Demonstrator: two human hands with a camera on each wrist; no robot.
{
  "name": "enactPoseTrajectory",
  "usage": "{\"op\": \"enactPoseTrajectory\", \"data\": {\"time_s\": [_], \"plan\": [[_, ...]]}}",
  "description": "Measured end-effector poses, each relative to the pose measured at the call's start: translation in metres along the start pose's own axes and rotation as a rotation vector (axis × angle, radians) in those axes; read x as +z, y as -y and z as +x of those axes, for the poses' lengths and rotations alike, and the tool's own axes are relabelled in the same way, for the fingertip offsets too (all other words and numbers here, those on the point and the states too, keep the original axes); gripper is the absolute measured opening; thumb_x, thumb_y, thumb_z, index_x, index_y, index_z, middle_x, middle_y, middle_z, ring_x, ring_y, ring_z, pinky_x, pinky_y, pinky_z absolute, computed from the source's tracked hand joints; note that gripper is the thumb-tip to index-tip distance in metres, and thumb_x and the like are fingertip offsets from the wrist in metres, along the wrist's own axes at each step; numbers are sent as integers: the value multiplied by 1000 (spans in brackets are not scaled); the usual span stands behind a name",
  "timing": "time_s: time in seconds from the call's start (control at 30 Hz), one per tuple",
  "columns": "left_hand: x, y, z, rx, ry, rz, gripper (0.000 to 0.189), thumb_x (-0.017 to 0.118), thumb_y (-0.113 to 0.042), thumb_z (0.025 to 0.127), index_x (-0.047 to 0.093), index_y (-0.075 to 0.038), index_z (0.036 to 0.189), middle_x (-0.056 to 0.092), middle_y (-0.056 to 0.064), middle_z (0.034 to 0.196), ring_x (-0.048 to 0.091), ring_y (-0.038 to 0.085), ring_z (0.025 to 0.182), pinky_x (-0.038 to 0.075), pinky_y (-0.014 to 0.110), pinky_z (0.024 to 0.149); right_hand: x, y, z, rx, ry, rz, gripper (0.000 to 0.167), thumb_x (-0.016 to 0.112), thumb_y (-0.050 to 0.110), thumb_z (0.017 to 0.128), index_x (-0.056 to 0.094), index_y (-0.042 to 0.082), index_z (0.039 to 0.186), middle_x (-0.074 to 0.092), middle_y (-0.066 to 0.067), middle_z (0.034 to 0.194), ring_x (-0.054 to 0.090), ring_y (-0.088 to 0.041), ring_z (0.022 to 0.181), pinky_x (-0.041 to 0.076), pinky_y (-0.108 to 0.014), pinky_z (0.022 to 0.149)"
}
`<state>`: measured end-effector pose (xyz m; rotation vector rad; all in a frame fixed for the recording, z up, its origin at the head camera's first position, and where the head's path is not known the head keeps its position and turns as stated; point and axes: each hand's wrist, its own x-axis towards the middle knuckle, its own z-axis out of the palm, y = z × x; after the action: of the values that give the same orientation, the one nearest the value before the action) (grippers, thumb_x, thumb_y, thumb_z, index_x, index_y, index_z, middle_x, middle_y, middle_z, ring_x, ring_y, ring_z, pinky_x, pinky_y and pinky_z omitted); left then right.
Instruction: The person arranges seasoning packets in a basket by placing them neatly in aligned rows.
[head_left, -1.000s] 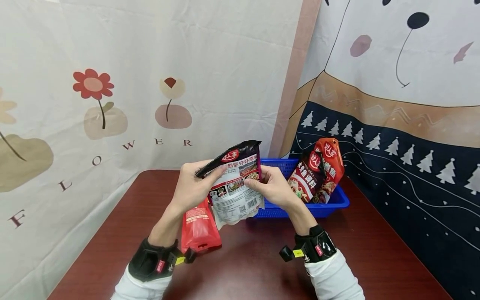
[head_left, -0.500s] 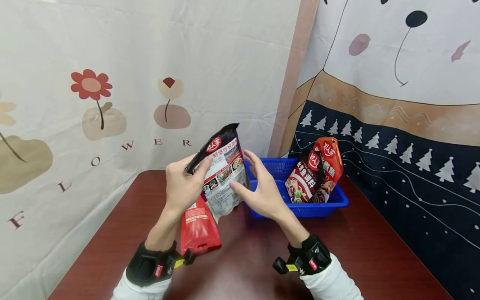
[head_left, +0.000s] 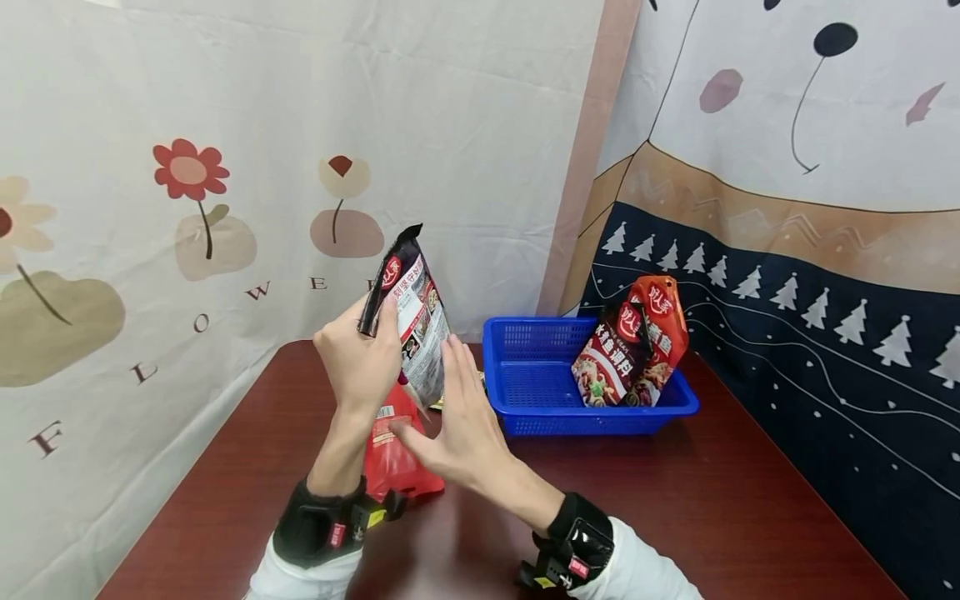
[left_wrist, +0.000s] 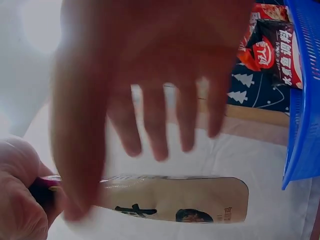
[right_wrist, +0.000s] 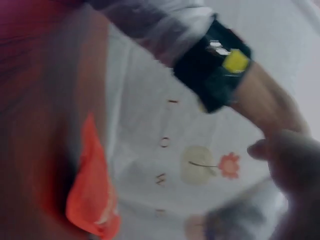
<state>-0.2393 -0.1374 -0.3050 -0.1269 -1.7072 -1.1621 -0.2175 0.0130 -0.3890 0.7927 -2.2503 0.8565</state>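
A seasoning packet (head_left: 423,321), with a black top and a white printed back, is held up above the table, turned partly edge-on. My left hand (head_left: 356,358) grips its black upper edge, thumb toward me. My right hand (head_left: 465,425) has straight fingers, close beside the packet's lower side; whether they touch cannot be told. In the left wrist view that right hand (left_wrist: 165,75) looms large and blurred, with the packet's pale front (left_wrist: 175,200) below it. A red packet (head_left: 397,450) lies on the table beneath, partly hidden by my hands.
A blue plastic basket (head_left: 540,421) stands to the right, with a dark red packet (head_left: 611,354) and an orange-red packet (head_left: 663,333) leaning at its right end. Something yellowish shows behind my right hand. A printed cloth backdrop (head_left: 465,167) rises behind the brown table (head_left: 712,500).
My right hand has let go of the packet; its fingers have straightened and shifted left with it. My left hand has moved the packet left and upward, turning it more edge-on.
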Motion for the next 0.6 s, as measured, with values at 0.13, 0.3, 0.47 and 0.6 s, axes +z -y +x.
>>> {"op": "enactPoseTrajectory", "data": {"time_s": [0.13,0.3,0.47,0.6], "plan": [[5,-4,-3,-33,23,-32,17,71,-10,106,85,-1,100,85,18,87,80,31,71,41,8,58,15,-5,-1,-6,-75,-93,117,93,43,91,26,-6,174,36,-30,180,40,-51,167,41,-69,132],[10,-10,-10,-55,81,-65,18,69,-9,107,86,-3,112,87,18,99,83,32,79,46,5,63,24,-17,4,-57,-186,-217,110,96,30,90,33,-12,169,44,-34,173,51,-51,160,51,-60,127],[13,-15,-16,-64,134,-101,26,67,-9,108,84,-7,127,87,18,109,86,32,90,51,3,71,24,-27,7,-99,-252,-267,98,94,15,90,39,-15,165,54,-35,165,62,-47,151,59,-54,119],[14,-16,-18,-65,147,-111,28,67,-10,109,83,-7,131,87,17,113,87,31,95,59,13,76,22,-31,7,-88,-234,-259,94,91,2,86,41,-14,164,59,-33,162,64,-44,150,59,-51,120]]}}
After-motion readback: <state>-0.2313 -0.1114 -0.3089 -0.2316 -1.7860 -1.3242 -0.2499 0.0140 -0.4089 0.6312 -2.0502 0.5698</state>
